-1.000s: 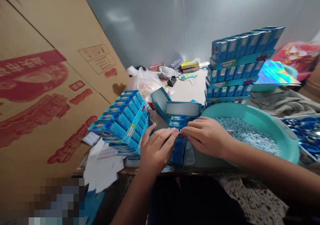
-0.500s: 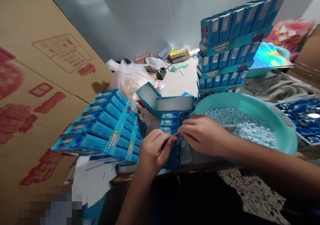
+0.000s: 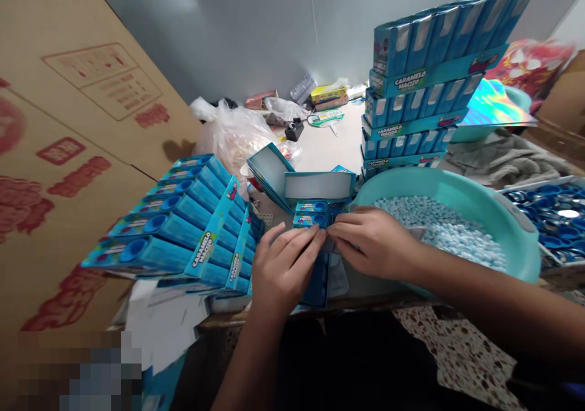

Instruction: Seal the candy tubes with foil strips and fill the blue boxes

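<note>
My left hand (image 3: 284, 265) lies over the near part of a blue candy display box (image 3: 309, 213), its fingers fairly straight and touching the small packs. Beside it my right hand (image 3: 370, 240) has its fingers bent together at the box's right edge; what they pinch, if anything, is hidden. Small blue packs with round blue caps show just beyond my fingertips. The raised lid (image 3: 320, 186) of the box stands behind them. On the right is a teal basin (image 3: 521, 234) of pale blue candies (image 3: 461, 240), with a scoop partly behind my right hand.
Filled display boxes (image 3: 183, 228) lean at the left by a large cardboard box (image 3: 91, 119). A tall stack of them (image 3: 411, 82) rises behind the basin. A tray of blue rings (image 3: 557, 216) is at far right, a plastic bag (image 3: 233, 137) at the back.
My left hand has opened from a pinch and flattened over the packs, covering more of them. The thin piece seen between my hands is now hidden. The view has shifted slightly.
</note>
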A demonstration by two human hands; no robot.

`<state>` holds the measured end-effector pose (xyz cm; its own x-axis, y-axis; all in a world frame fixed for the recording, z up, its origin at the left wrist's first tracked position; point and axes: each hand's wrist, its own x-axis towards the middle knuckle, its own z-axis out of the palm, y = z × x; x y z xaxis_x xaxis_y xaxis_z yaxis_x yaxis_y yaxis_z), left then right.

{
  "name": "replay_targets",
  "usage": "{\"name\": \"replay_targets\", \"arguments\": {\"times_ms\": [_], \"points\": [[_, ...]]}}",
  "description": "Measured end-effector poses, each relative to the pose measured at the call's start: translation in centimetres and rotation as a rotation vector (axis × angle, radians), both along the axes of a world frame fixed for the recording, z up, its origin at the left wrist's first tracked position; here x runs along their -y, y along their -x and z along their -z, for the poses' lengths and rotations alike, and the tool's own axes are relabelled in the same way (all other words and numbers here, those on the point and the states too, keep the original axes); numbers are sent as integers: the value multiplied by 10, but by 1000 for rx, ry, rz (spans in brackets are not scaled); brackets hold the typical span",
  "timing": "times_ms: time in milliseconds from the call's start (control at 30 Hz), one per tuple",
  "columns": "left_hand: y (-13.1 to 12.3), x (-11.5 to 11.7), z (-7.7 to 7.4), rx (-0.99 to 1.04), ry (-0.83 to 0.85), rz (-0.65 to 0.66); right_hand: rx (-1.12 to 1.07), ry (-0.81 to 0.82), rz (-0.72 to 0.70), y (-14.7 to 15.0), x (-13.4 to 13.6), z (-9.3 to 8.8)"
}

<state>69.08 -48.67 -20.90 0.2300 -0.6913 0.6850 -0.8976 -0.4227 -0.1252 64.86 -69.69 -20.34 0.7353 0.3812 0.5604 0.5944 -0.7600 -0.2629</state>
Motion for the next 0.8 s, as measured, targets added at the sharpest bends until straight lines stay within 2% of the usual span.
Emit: {"name": "replay_targets", "arguments": {"times_ms": [67,200,267,433,567,667,800], "points": [[0,-2,4,-10,36,7,2,0,5,1,-1,1],[1,-4,5,-90,157,-151,27,-26,-8,-1,0,3],[1,-5,5,-122,158,-178,22,-59,-51,-3,2,3],[6,-11,11,-112,153,-57,-177,-268,-194,-1,4,-5],[8,-17,17,-58,160,33,-265,-351,-288,4,4,-12],[9,-20,21,-57,177,62,-248,-306,-285,8,2,-13],[10,-21,24,-35,162,53,-102,-93,-217,12,-1,-12]]}}
